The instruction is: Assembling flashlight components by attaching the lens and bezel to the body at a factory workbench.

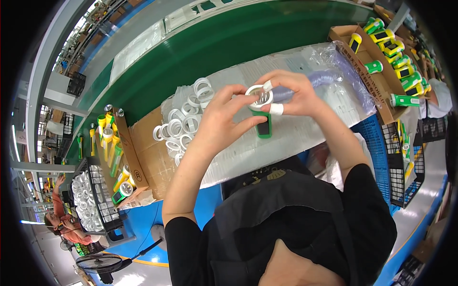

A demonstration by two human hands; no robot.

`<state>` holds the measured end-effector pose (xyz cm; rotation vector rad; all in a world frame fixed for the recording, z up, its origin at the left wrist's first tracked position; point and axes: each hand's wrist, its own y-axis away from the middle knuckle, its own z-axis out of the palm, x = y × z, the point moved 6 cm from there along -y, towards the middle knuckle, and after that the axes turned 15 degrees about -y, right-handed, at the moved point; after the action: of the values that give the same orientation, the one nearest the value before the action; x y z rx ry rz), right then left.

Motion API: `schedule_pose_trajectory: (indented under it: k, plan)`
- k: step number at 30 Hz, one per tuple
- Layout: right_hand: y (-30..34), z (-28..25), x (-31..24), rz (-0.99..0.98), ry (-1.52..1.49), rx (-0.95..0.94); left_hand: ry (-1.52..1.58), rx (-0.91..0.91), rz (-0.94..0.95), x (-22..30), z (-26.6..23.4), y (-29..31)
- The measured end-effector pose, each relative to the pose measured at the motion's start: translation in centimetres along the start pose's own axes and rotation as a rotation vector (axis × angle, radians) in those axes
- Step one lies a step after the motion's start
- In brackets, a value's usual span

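Both my hands meet over a green flashlight (264, 129) with a dark panel on its body. A white ring (253, 89) sits around its clear lens end, which faces up toward me. My left hand (224, 117) has its fingers closed around the left of the head, fingertips at the ring and thumb by the body. My right hand (293, 93), with white tape on two fingers, pinches the ring's right side. Whether the ring is fully seated cannot be made out. Loose white rings (175, 127) lie in a pile left of my left hand.
A cardboard box (362, 71) of green and yellow flashlights stands at the far right. Another box (136, 167) of flashlights is at the left, beside a black crate (102, 195) of white rings. Plastic wrap (329, 71) covers the table's right end. A person (67, 224) is in the left background.
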<state>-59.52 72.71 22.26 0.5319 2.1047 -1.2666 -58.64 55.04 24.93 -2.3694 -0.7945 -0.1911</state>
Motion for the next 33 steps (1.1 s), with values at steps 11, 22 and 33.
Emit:
schedule_pose_trajectory:
  k: [11,22,33]
  plan:
    - [-4.8,-0.7,-3.0,0.357,0.3,-0.666,0.209,0.043,-0.114,0.8,3.1,-1.1]
    - [-4.9,-0.2,-2.6,0.504,0.214,-0.621,0.13,0.064,-0.119,1.4,3.3,-0.3]
    - [-2.9,-1.3,-1.4,0.563,0.512,-0.258,0.067,0.194,-0.164,1.4,3.4,-0.3]
